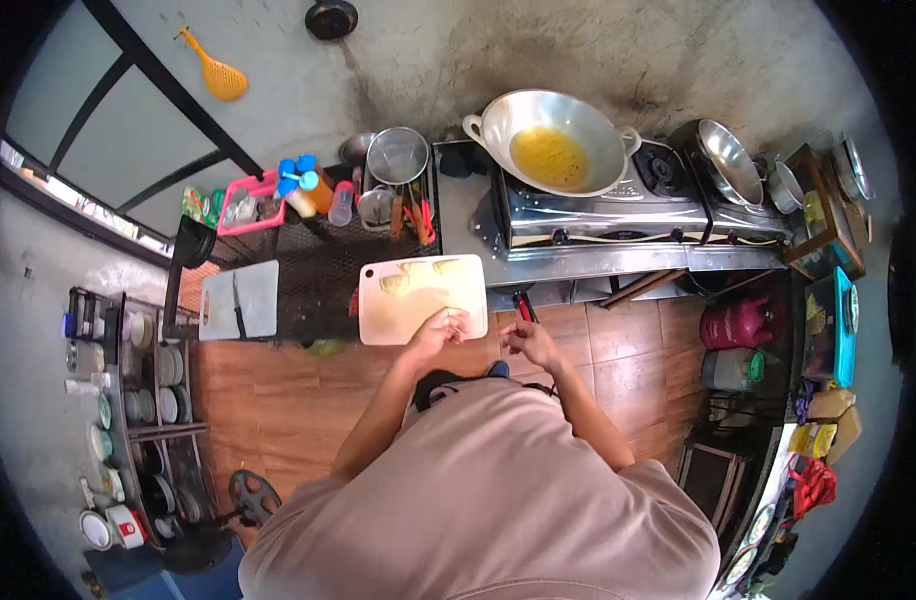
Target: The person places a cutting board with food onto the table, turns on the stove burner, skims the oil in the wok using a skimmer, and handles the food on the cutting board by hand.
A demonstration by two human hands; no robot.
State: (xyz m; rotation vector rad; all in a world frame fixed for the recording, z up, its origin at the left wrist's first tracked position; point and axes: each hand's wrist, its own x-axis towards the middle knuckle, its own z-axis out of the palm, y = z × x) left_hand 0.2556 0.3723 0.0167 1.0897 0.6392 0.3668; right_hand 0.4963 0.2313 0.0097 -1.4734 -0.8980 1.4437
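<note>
My left hand (440, 332) is over the lower right part of a pale cutting board (408, 320), its fingers loosely curled and nothing visible in them. Some thin, brownish flat pieces (393, 283) lie along the board's upper part. To the right of the board, my right hand (530, 342) hovers with bent fingers slightly apart and holds nothing that I can see. Just above it is a red and black handle (523, 305) near the counter's edge, apparently not touched.
A large wok (603, 125) with yellow oil sits on the gas stove (608, 222). A knife (239, 305) lies on a white board (264, 290) at left. Behind are a pink basket (250, 226), bottles and strainers. Shelves with dishes stand at far left, a pink gas cylinder (740, 323) at right.
</note>
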